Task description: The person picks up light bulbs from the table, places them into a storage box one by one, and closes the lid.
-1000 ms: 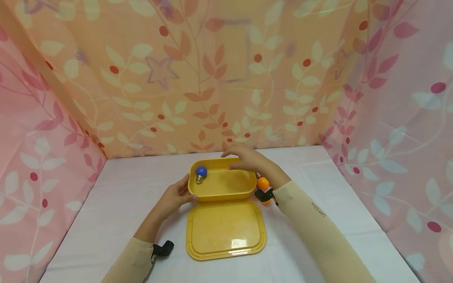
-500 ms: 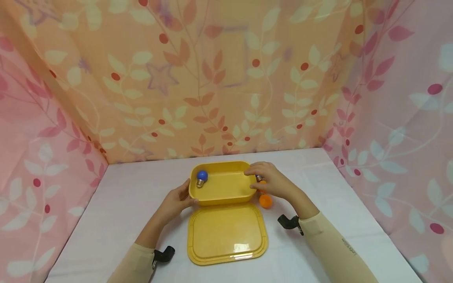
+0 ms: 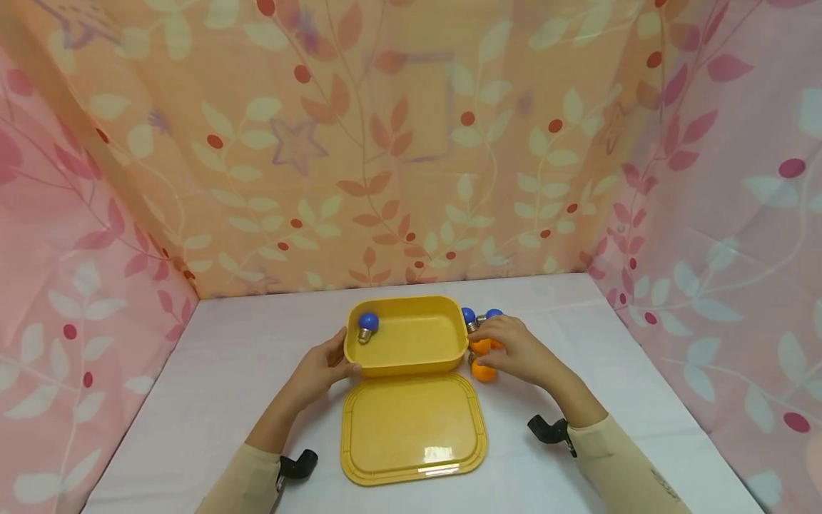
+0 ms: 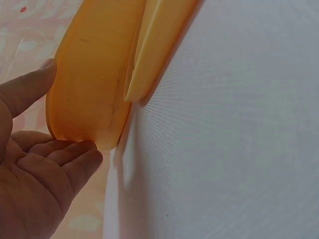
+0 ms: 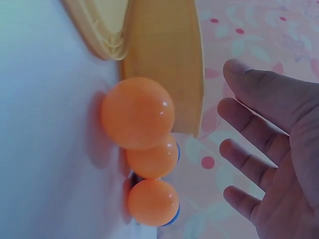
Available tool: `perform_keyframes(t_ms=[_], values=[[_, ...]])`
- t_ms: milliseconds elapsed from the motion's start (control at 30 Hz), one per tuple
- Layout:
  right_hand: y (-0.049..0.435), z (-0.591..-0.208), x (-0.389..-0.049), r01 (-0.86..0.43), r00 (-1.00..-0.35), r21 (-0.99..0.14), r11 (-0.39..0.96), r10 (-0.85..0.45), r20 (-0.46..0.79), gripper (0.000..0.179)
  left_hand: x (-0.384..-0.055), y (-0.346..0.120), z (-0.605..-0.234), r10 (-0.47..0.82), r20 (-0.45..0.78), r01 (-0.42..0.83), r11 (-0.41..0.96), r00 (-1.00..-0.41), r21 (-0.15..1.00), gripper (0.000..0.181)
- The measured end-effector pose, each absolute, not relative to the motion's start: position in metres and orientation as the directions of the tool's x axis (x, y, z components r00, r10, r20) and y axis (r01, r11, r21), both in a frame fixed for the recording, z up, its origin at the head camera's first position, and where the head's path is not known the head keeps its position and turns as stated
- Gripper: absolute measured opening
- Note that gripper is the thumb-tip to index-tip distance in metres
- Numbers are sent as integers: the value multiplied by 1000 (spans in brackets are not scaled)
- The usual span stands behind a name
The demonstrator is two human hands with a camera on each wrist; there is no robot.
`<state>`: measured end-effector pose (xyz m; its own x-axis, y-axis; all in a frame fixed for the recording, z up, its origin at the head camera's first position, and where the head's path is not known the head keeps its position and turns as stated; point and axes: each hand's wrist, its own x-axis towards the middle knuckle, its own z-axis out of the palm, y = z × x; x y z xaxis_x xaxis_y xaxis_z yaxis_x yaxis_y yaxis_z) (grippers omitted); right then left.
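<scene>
My left hand (image 3: 322,363) holds the left end of a yellow plastic box (image 3: 411,368), thumb at the front corner and fingers along the end wall. In the left wrist view, the thumb meets the rim and the fingertips touch the wall. Inside the box, at the left, lies one blue light bulb (image 3: 368,323) with a metal base. To the right of the box, my right hand (image 3: 519,350) hovers with spread fingers over a cluster of bulbs, holding none. That cluster has an orange bulb (image 3: 484,372) in front, more orange ones partly hidden, and blue bulbs (image 3: 468,315) behind.
A yellow lid (image 3: 414,428) lies flat on the white tablecloth (image 3: 257,328), just in front of the box. Patterned cloth (image 3: 411,178) hangs behind and at both sides. A small black wrist camera (image 3: 548,430) sits at my right sleeve.
My right hand has moved from above the box's right part, rightward and down, to over the bulbs. The left hand stays on the box.
</scene>
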<state>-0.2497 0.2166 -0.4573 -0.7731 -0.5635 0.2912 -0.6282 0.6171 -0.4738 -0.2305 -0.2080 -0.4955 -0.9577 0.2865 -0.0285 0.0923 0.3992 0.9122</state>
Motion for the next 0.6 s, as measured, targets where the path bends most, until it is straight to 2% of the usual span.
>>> perform_keyframes(t_ms=[333,600], values=[[233,-482,-232,-529,-848,-494,690,-456,272,39,-231,-208,-495,277,-34,80,388,-960,918,95],[228,-499,-229,-382,-924,-551,742,-320,210,42,-231,-209,-494,295,-31,88,380,-955,921,97]])
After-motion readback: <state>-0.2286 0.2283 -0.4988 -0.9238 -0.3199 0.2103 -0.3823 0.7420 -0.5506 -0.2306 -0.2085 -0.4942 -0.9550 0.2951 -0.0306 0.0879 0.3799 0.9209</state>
